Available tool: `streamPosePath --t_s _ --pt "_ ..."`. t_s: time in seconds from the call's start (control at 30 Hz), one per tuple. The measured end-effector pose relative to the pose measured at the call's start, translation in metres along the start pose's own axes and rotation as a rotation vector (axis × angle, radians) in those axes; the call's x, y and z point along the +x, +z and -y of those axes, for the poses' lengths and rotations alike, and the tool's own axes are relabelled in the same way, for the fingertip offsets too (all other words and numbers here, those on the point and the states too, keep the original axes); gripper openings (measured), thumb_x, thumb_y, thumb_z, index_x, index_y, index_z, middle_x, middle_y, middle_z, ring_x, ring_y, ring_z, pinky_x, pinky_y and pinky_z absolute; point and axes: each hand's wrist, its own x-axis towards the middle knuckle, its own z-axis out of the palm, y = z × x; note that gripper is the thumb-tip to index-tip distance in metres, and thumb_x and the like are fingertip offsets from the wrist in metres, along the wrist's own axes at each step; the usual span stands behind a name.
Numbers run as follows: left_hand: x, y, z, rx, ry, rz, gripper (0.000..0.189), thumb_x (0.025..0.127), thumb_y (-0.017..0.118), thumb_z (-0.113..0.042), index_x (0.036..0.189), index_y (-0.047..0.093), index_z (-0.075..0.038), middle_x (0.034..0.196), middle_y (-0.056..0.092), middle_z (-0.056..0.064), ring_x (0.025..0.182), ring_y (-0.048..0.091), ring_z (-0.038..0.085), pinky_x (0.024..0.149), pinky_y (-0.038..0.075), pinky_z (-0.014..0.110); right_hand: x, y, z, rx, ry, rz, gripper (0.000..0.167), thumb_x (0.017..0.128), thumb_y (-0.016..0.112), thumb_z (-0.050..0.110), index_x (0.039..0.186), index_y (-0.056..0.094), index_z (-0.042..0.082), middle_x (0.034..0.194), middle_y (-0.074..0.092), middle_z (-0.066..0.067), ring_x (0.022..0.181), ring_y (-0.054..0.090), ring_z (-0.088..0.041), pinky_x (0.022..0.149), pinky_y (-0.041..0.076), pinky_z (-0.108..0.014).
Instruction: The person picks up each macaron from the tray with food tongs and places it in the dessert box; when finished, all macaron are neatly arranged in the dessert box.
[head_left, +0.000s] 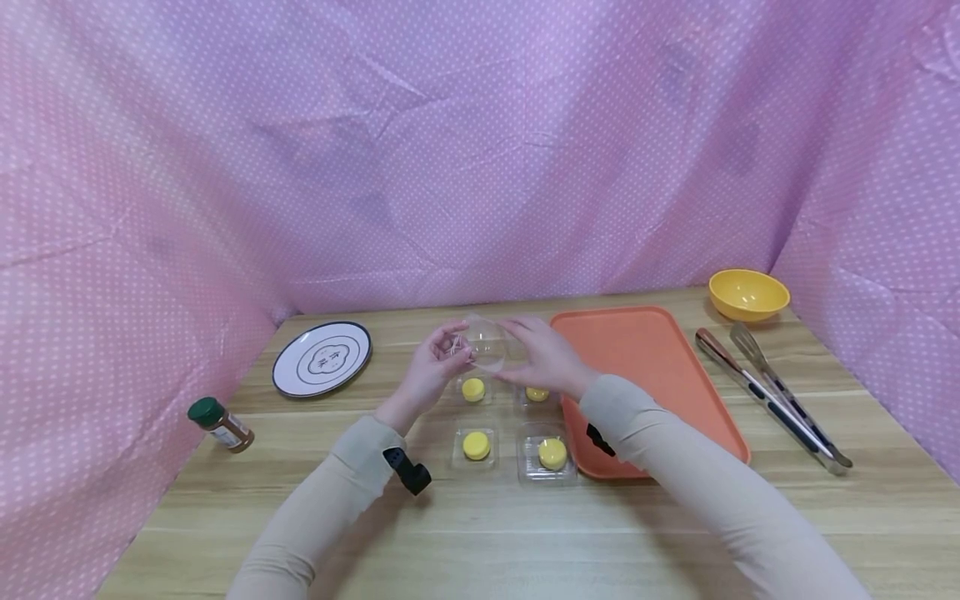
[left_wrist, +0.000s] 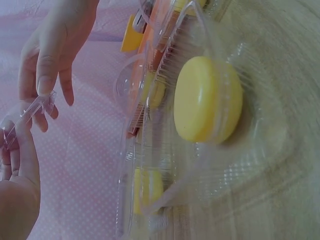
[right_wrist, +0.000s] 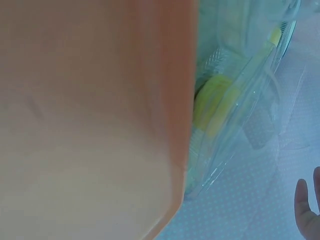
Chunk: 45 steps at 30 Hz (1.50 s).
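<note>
Both hands are raised over the back of the table, with a clear plastic lid [head_left: 486, 343] between them. My left hand [head_left: 431, 362] grips the lid's left side with thumb and fingers. On the lid's other side, my right hand [head_left: 551, 357] holds its edge; the left wrist view shows that thumb [left_wrist: 46, 82] on the clear plastic. Below them stand several clear plastic boxes, each with a yellow macaron-like round in it. The front ones hold a left round [head_left: 476, 446] and a right round [head_left: 552, 454]. Behind them, another yellow round [head_left: 473, 389] sits just under the hands.
An orange tray [head_left: 645, 350] lies right of the boxes, under the right forearm. Beyond it are metal tongs [head_left: 787, 412] and a yellow bowl [head_left: 748, 295]. At the left are a white plate [head_left: 322, 358] with a dark rim and a green-capped spice jar [head_left: 222, 425].
</note>
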Motion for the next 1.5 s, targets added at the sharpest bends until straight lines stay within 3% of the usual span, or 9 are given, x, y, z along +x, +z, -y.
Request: streamPosePath --t_s 0.23,0.37,0.57,0.77,1.03,1.23,1.5 --pt "-0.003 -0.006 -0.001 0.012 -0.029 0.067 0.051 0.092 0.050 0.007 0.140 0.033 0.003 0.096 0.055 -0.001 0.086 0.063 0.006 0.088 0.054 0.024 0.000 -0.001 0.005 -0.056 -0.013 0.018 0.082 0.070 0.080 0.041 0.138 0.047 0.011 0.135 0.051 -0.010 0.124 0.047 -0.027 0.104 0.043 -0.047" --pt "-0.005 -0.013 -0.002 0.224 0.005 0.071 0.051 0.091 0.056 0.001 0.138 0.039 -0.001 0.116 0.054 0.012 0.096 0.063 0.015 0.089 0.055 0.030 0.000 -0.003 0.007 -0.064 -0.009 0.030 0.081 0.070 0.079 0.040 0.138 0.047 0.009 0.136 0.051 -0.011 0.125 0.047 -0.028 0.104 0.042 -0.047" --pt "-0.004 -0.026 0.001 0.587 0.163 0.138 0.063 0.083 0.068 0.000 0.140 0.040 0.000 0.140 0.042 0.022 0.119 0.053 0.039 0.099 0.048 0.047 0.001 -0.001 0.006 -0.064 -0.018 0.076 0.079 0.070 0.080 0.035 0.137 0.048 0.007 0.135 0.052 -0.014 0.124 0.047 -0.030 0.104 0.042 -0.047" --pt "-0.003 -0.035 0.004 0.793 0.257 0.213 0.072 0.078 0.075 -0.008 0.140 0.041 0.001 0.147 0.036 0.019 0.132 0.039 0.036 0.107 0.040 0.049 0.008 0.005 0.005 -0.073 -0.051 0.171 0.078 0.071 0.079 0.035 0.136 0.048 0.006 0.135 0.053 -0.014 0.125 0.048 -0.030 0.108 0.038 -0.046" --pt "0.000 -0.043 0.006 0.930 0.262 0.220 0.073 0.077 0.078 -0.014 0.139 0.042 -0.001 0.146 0.039 0.018 0.134 0.038 0.036 0.112 0.030 0.053 0.017 0.009 0.005 -0.127 -0.075 0.229 0.079 0.072 0.079 0.037 0.137 0.047 0.007 0.136 0.052 -0.012 0.126 0.048 -0.030 0.109 0.038 -0.045" --pt "0.001 -0.046 0.011 1.053 0.197 0.225 0.076 0.076 0.079 -0.020 0.140 0.042 -0.003 0.144 0.040 0.019 0.132 0.039 0.037 0.111 0.031 0.053 0.021 0.015 0.009 -0.181 -0.084 0.298 0.075 0.074 0.076 0.038 0.137 0.048 0.008 0.135 0.053 -0.014 0.126 0.048 -0.031 0.108 0.039 -0.046" --pt "0.001 -0.049 0.021 1.094 0.152 0.276 0.076 0.075 0.080 -0.022 0.138 0.044 0.000 0.140 0.045 0.018 0.129 0.043 0.036 0.110 0.034 0.052 0.023 0.029 0.008 -0.228 -0.076 0.348 0.069 0.074 0.074 0.036 0.134 0.051 0.009 0.131 0.057 -0.012 0.120 0.053 -0.030 0.105 0.042 -0.045"
